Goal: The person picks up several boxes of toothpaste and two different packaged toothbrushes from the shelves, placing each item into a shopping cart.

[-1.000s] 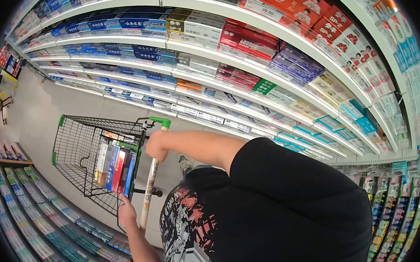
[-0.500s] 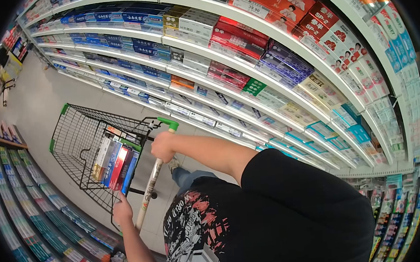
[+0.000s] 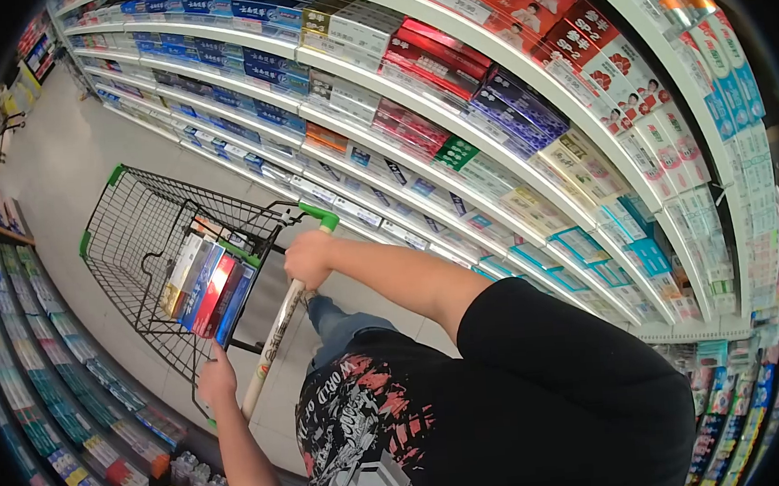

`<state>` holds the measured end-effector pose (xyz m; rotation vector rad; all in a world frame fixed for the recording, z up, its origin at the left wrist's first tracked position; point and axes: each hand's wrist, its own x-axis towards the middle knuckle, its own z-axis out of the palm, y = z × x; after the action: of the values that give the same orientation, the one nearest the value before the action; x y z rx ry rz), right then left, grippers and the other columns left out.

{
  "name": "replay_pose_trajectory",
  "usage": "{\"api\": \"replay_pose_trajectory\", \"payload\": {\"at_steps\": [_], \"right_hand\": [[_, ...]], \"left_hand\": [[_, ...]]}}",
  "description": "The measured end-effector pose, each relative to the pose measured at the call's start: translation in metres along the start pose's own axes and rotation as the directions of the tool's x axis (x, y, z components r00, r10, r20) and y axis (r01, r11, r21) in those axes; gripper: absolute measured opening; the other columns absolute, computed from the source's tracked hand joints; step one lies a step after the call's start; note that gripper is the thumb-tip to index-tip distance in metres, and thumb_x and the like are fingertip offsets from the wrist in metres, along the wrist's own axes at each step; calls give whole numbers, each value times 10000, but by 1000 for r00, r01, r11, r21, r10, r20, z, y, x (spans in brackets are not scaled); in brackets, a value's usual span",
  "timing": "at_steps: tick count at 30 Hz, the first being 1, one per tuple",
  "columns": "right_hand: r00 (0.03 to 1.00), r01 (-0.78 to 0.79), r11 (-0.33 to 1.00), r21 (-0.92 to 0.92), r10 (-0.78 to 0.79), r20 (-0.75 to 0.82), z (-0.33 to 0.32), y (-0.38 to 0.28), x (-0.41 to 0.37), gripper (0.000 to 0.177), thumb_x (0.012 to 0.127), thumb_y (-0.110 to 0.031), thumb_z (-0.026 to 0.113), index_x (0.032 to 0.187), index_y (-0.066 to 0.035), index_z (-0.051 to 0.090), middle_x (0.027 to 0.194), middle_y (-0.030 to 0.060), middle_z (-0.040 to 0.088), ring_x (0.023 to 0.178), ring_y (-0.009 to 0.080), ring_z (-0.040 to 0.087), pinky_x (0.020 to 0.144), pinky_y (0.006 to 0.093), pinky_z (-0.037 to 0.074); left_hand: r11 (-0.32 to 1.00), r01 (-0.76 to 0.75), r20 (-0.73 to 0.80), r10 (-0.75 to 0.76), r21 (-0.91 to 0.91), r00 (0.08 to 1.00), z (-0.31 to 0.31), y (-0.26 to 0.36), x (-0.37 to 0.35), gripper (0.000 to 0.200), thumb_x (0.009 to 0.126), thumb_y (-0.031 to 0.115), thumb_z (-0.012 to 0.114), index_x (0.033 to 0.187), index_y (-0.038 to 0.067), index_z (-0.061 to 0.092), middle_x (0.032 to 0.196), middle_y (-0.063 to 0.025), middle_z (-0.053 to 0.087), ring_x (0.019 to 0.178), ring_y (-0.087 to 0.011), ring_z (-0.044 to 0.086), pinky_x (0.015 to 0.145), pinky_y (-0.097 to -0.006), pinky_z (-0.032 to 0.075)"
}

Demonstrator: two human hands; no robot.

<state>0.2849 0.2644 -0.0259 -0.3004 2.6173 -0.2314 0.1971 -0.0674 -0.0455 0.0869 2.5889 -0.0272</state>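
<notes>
A black wire shopping cart point(image 3: 136, 234) with green corners stands in the aisle in front of me. My right hand point(image 3: 308, 259) is closed around the upper end of its pale handle bar point(image 3: 274, 341). My left hand point(image 3: 217, 381) grips the lower end of the same bar. Several upright boxes point(image 3: 205, 290), white, blue and red, stand in the cart's child-seat section just beyond the bar.
Long shelves point(image 3: 453, 121) of boxed toothpaste run along my right side. Lower shelves point(image 3: 46, 375) with small packs and bottles line my left. The grey floor point(image 3: 59, 167) of the aisle stretches ahead of the cart. My leg point(image 3: 327, 324) shows below the bar.
The view has swung as I move along the aisle with the cart; my leg has stepped forward under the handle. Both hands keep their hold on the bar.
</notes>
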Motion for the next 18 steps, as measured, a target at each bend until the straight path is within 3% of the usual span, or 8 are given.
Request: {"api": "replay_pose_trajectory", "payload": {"at_steps": [10,14,16,17,18], "right_hand": [[1000,-4,1000,-21,4,-6,17,-6,-26,189,669,-303,747,809,-181,780,781,80,730,841,323,723,702,470,576],[1000,13,999,-37,-12,6,32,-9,-42,218,689,-310,761,846,-160,760,832,72,740,839,322,720,709,469,572],[922,120,992,29,-101,-374,59,-7,-55,212,751,-223,705,925,-111,751,877,88,732,868,326,714,752,447,574],[923,115,993,27,-96,-373,68,-6,-70,212,751,-223,705,925,-111,751,877,88,732,868,326,714,752,447,574],[814,144,989,16,-110,-570,69,-6,-92,215,774,-196,693,960,-90,716,943,109,712,934,329,693,806,446,557]], "left_hand": [[1000,28,4,-28,7,1000,15,3,-23,939,972,762,192,1067,41,785,1082,-235,736,1070,-407,691,904,-505,525],[1000,23,23,-23,-10,999,20,0,-38,898,982,740,200,1116,65,778,1114,-224,734,1100,-399,683,925,-497,522],[1000,14,43,-14,4,999,27,-6,-36,868,985,728,210,1154,88,771,1137,-219,731,1113,-391,681,934,-494,521],[1000,-1,51,1,2,999,32,-10,-37,859,986,727,214,1162,97,770,1141,-215,731,1115,-388,681,934,-496,521],[1000,-16,59,16,-3,998,37,-13,-38,850,986,725,217,1171,107,770,1144,-212,731,1116,-385,682,933,-497,522]]}}
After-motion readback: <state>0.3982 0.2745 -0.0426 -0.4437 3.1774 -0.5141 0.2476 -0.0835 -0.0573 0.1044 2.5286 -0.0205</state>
